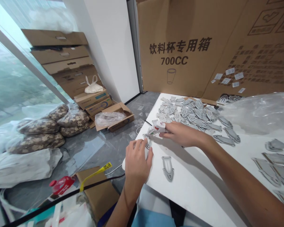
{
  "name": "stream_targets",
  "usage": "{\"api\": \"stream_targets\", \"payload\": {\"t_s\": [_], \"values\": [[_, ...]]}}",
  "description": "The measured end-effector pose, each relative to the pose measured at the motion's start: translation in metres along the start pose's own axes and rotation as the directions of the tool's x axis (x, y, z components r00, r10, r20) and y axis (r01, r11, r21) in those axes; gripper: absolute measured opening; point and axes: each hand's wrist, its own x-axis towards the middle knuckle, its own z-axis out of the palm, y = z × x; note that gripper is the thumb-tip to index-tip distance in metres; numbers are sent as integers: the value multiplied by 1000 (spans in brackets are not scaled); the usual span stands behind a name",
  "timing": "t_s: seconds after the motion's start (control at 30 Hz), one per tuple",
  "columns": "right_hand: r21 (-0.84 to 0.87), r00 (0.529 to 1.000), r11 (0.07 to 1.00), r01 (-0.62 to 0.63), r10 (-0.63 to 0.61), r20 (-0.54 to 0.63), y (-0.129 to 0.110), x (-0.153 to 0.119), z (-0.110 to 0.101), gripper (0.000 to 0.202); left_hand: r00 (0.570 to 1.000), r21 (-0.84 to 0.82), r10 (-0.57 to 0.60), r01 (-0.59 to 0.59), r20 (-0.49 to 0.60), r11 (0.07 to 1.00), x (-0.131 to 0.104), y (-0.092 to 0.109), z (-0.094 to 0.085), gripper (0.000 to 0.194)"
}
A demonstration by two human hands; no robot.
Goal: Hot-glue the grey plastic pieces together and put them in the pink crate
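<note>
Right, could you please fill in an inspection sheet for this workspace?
Surface: white table, grey pieces spread over much of it.
Pieces: main heap towards the far side; a lone piece near the front edge; others at right.
Clutter: clear plastic sheet at the table's right.
Hands: right hand holds a white tool; left hand is at a small piece by the left edge.
Cables: white cord and dark cord, left of the table.
Surroundings: large carton behind; stacked boxes, patterned bags and red bottle at left.
</note>
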Motion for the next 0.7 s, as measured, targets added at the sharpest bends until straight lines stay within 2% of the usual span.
{"api": "stream_targets", "payload": {"t_s": [0.2,0.43,0.7], "values": [[-5,1000,1000,-7,7,-3,1,0,2,19,1000,-3,9,-9,15,1000,0,1,-2,32],[36,997,998,-49,47,54,4,0,4,29,1000,1,11,-11,22,1000,1,1,-2,31],[83,997,996,-39,32,77,9,3,7,36,998,-20,-13,14,57,1000,1,2,-3,33]]}}
